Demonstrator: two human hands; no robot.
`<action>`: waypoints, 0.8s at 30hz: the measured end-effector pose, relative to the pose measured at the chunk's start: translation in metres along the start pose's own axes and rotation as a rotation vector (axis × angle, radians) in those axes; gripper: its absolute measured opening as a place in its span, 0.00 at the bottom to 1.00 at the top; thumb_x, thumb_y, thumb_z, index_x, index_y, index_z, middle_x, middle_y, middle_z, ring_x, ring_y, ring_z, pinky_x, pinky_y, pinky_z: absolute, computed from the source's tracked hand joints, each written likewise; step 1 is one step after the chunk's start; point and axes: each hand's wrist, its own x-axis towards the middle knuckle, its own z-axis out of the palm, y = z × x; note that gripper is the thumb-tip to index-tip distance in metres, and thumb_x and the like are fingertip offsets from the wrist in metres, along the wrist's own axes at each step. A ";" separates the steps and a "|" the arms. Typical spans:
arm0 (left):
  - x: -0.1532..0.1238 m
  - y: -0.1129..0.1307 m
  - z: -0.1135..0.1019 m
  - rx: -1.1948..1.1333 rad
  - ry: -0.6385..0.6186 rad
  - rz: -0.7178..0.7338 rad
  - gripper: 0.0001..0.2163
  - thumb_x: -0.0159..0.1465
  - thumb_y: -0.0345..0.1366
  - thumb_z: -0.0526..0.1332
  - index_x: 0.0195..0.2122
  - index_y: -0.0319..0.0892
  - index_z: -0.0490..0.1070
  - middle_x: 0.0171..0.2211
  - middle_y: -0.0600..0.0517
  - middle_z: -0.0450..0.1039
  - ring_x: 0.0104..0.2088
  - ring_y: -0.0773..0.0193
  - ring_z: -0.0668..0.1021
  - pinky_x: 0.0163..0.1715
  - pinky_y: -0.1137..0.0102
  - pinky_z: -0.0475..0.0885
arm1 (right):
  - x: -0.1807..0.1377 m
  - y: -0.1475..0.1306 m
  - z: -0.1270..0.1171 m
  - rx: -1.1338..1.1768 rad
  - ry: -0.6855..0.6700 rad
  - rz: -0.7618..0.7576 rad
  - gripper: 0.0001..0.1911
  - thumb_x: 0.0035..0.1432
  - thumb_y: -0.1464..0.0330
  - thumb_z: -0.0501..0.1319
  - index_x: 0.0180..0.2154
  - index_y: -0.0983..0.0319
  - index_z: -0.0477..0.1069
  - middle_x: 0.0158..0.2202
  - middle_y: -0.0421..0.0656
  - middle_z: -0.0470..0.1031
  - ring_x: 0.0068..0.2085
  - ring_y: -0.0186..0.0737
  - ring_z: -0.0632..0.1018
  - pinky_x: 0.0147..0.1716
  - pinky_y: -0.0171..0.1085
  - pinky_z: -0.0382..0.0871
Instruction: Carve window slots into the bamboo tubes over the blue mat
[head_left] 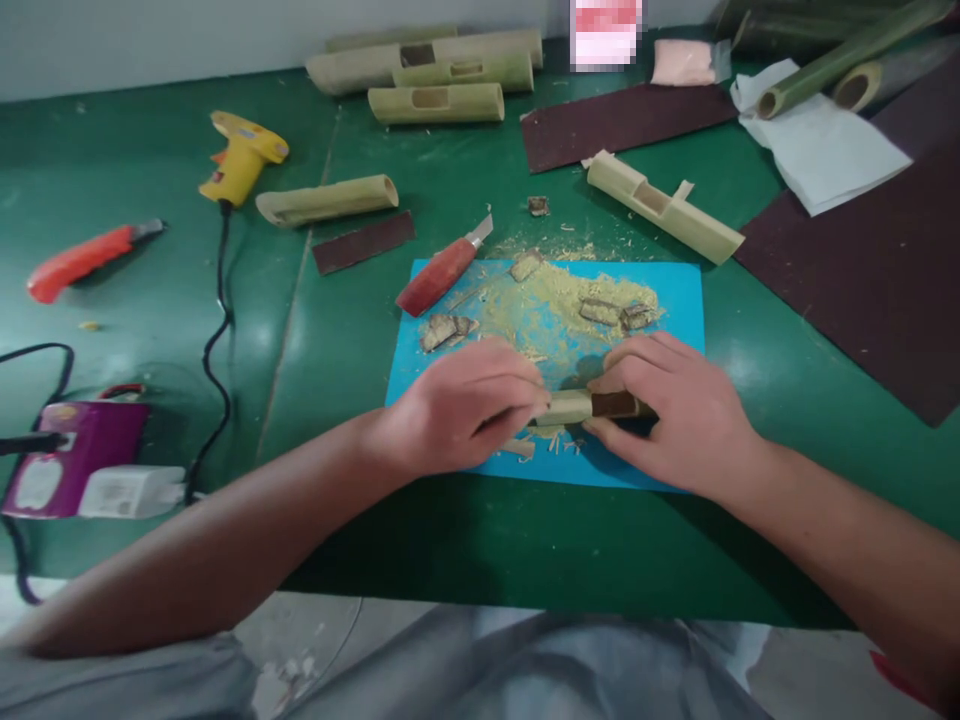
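Observation:
A short bamboo tube (568, 407) with a cut-out notch lies level over the blue sheet (682, 285), held from both ends. My left hand (480, 405) is closed around its left part, fingertips on the top near the middle. At the notch, my right hand (667, 405) grips the other part between thumb and fingers. Both ends of the tube are hidden by my hands. Pale shavings and dust (570, 295) cover the sheet's upper part, with several bark-like chips among them. A red-handled knife (442, 272) rests across the sheet's upper left edge.
A yellow hot glue gun (244, 158), a red utility knife (94, 260) and a purple power strip (82, 455) lie left. Notched bamboo pieces (435, 103) line the back. Another notched tube (664, 207), dark brown sandpaper-like sheets (862, 270) and white tissue (832, 150) are right.

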 end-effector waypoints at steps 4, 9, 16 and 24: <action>0.002 0.002 0.000 -0.023 -0.001 0.014 0.06 0.72 0.30 0.59 0.40 0.44 0.74 0.39 0.50 0.83 0.39 0.62 0.83 0.43 0.66 0.75 | 0.000 0.000 0.000 0.001 -0.014 0.002 0.07 0.63 0.61 0.64 0.35 0.57 0.72 0.38 0.46 0.78 0.40 0.47 0.75 0.38 0.46 0.65; 0.002 0.005 -0.001 -0.040 0.005 0.019 0.06 0.71 0.28 0.59 0.40 0.45 0.74 0.39 0.50 0.82 0.38 0.62 0.83 0.41 0.66 0.75 | 0.000 -0.001 -0.001 -0.003 -0.017 0.009 0.08 0.63 0.60 0.64 0.35 0.57 0.71 0.39 0.46 0.78 0.41 0.49 0.75 0.38 0.47 0.65; 0.002 0.005 -0.001 0.012 -0.005 0.031 0.07 0.72 0.30 0.57 0.40 0.46 0.73 0.38 0.50 0.82 0.37 0.62 0.82 0.40 0.65 0.74 | 0.000 -0.002 -0.001 0.012 -0.029 0.023 0.07 0.62 0.61 0.64 0.35 0.57 0.72 0.39 0.46 0.77 0.41 0.48 0.75 0.39 0.46 0.65; 0.004 0.005 -0.001 -0.005 -0.014 0.065 0.06 0.72 0.29 0.58 0.40 0.44 0.72 0.38 0.50 0.81 0.38 0.61 0.81 0.41 0.64 0.74 | 0.000 -0.002 0.000 0.007 -0.017 0.009 0.07 0.63 0.61 0.64 0.35 0.58 0.72 0.39 0.47 0.78 0.41 0.49 0.75 0.38 0.46 0.65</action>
